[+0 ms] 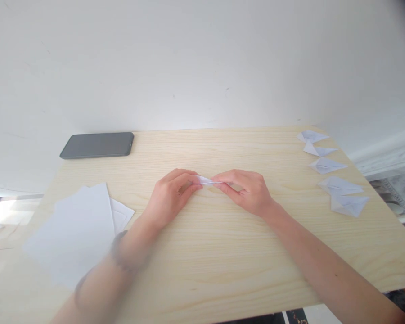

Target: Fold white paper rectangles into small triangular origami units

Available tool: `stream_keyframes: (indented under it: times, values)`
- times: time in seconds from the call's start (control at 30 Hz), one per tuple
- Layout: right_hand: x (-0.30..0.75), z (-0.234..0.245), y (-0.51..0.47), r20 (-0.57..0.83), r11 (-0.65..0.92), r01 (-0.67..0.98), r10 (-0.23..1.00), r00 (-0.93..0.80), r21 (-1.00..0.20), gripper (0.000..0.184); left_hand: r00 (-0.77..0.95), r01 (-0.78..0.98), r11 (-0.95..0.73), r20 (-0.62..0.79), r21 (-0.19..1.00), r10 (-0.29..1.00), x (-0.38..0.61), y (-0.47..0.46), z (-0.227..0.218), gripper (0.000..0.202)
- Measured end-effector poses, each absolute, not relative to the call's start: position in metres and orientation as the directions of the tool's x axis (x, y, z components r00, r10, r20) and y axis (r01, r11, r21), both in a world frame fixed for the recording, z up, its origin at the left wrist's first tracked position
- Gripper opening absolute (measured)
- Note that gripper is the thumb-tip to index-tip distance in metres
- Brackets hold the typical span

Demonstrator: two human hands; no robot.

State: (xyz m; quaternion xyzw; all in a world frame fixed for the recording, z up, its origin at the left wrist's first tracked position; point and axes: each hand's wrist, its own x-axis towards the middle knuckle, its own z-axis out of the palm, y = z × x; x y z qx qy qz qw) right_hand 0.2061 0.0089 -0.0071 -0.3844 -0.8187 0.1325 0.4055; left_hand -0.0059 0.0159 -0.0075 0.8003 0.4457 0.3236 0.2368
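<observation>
A small folded piece of white paper [206,181] is held just above the middle of a light wooden table [205,252]. My left hand [170,195] pinches its left end with fingers curled. My right hand [248,191] pinches its right end, thumb and fingertips pressed together. Most of the paper is hidden between the fingers; only a thin white sliver shows.
A stack of blank white sheets [76,231] lies at the left front. A dark phone [97,145] rests face down at the back left. Several folded white paper shapes [337,184] line the right edge. A white wall stands behind the table.
</observation>
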Motion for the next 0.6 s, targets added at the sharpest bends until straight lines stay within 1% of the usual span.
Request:
stream_keyframes:
  times: [0.1, 0.27, 0.37, 0.4, 0.5, 0.6]
  values:
    - [0.2053, -0.0075, 0.0086, 0.546, 0.652, 0.537, 0.753, -0.368, -0.536, 0.008, 0.353, 0.572, -0.431, 0.265, 0.698, 0.897, -0.0052, 0.0151, -0.0052, 0.012]
    - [0.2053, -0.0092, 0.0085, 0.528, 0.579, 0.613, 0.798, -0.291, -0.538, 0.008, 0.240, 0.492, -0.290, 0.193, 0.821, 0.951, -0.0033, 0.0128, -0.0011, 0.012]
    - [0.2056, -0.0106, 0.0087, 0.515, 0.557, 0.630, 0.812, -0.275, -0.541, 0.009, 0.172, 0.472, -0.177, 0.107, 0.864, 0.979, -0.0028, 0.0127, 0.0003, 0.025]
    - [0.2056, -0.0109, 0.0086, 0.511, 0.551, 0.633, 0.816, -0.272, -0.543, 0.009, 0.160, 0.471, -0.152, 0.086, 0.869, 0.983, -0.0027, 0.0128, 0.0007, 0.027]
    - [0.2050, -0.0111, 0.0080, 0.491, 0.529, 0.638, 0.832, -0.259, -0.559, 0.011, 0.163, 0.474, -0.138, 0.067, 0.870, 0.984, -0.0023, 0.0128, 0.0017, 0.016]
    - [0.2040, -0.0101, 0.0071, 0.458, 0.500, 0.631, 0.854, -0.247, -0.593, 0.013, 0.158, 0.473, -0.155, 0.089, 0.867, 0.983, -0.0020, 0.0118, 0.0016, 0.013]
